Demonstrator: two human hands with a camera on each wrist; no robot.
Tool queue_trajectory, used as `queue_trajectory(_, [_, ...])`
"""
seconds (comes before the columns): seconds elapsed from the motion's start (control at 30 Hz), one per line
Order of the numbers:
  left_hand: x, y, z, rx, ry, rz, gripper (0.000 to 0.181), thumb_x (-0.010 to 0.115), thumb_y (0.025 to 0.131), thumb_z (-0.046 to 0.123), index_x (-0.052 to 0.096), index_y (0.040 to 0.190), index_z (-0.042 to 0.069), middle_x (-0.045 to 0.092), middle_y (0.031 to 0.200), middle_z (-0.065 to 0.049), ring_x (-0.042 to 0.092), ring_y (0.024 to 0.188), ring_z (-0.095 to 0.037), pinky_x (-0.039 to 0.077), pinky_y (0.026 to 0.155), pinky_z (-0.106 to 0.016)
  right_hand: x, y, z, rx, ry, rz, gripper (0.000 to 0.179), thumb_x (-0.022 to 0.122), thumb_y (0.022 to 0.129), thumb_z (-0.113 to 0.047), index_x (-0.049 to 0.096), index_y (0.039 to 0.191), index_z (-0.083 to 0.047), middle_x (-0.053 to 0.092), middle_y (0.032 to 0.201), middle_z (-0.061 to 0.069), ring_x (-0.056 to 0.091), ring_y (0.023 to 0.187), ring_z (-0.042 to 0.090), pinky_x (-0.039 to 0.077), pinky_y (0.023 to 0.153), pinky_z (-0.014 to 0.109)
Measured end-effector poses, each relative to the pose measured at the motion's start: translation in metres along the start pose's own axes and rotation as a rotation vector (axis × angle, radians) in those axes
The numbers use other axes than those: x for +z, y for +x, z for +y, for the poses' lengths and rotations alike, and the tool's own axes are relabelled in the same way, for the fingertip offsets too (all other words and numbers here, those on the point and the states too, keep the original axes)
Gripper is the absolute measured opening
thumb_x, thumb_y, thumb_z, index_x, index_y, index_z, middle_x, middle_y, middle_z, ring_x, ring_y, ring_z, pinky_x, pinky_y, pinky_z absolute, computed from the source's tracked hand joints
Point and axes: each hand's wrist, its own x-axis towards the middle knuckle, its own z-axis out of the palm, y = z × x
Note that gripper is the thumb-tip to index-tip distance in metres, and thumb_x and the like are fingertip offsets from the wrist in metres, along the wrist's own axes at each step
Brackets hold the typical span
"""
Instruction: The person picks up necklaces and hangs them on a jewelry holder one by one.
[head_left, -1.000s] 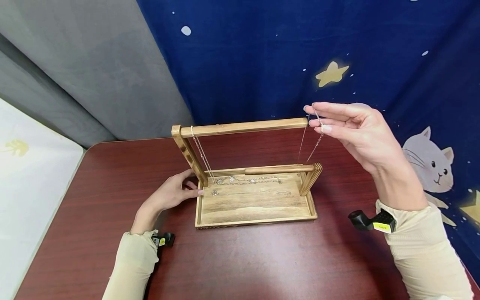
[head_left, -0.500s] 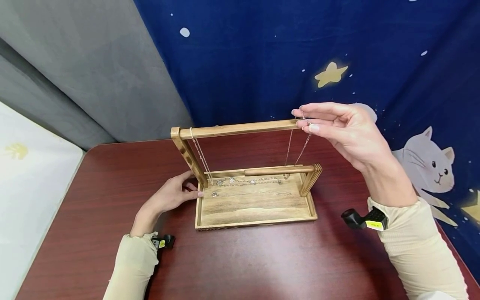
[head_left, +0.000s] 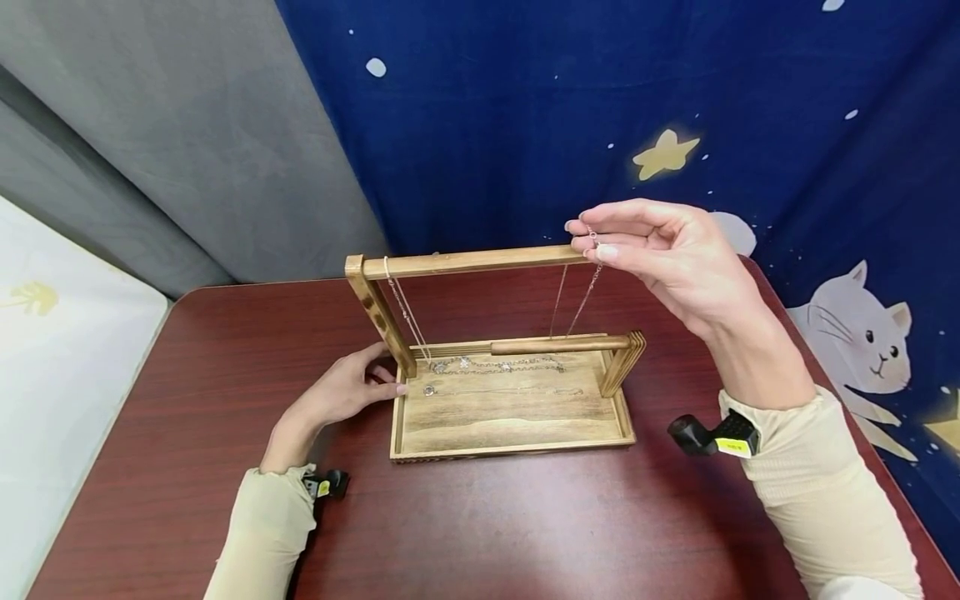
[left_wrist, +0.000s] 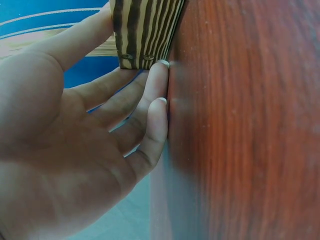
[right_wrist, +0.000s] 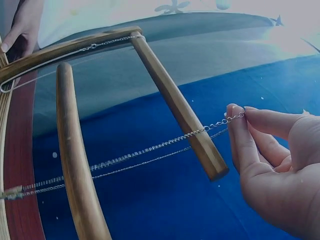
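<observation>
The right hand (head_left: 667, 262) pinches the thin chain (right_wrist: 149, 149) at its top, by the right end of the top bar (head_left: 472, 261). The bar runs left to right. The chain hangs down, seemingly one strand near, one far. The left hand (head_left: 341, 387) holds the wooden stand's (head_left: 517, 425) left end.

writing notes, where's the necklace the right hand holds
In the right wrist view, the necklace runs leftward from the right hand, one strand each side of the upper bar, then passes behind the lower bar.
</observation>
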Motion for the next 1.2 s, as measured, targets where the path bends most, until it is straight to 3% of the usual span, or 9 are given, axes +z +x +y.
queue_trajectory(0.43, [0.001, 0.003, 0.000, 0.006, -0.002, -0.002, 0.072, 0.077, 0.089, 0.027, 0.042, 0.146, -0.001, 0.070, 0.093, -0.005, 0.065, 0.087, -0.016, 0.048, 0.077, -0.033, 0.015, 0.011, 0.001, 0.029, -0.006, -0.093, 0.040, 0.061, 0.089, 0.018, 0.062, 0.127, 0.008, 0.066, 0.125, 0.019, 0.067, 0.109, 0.031, 0.050, 0.095, 0.039])
queue_trajectory(1.2, [0.000, -0.001, -0.001, -0.001, 0.007, -0.001, 0.075, 0.076, 0.090, 0.030, 0.041, 0.146, -0.004, 0.070, 0.095, -0.006, 0.066, 0.088, -0.016, 0.049, 0.077, -0.033, 0.045, 0.028, 0.009, 0.101, -0.106, -0.154, 0.041, 0.068, 0.089, 0.008, 0.064, 0.129, 0.000, 0.065, 0.127, 0.018, 0.064, 0.114, 0.032, 0.049, 0.097, 0.036])
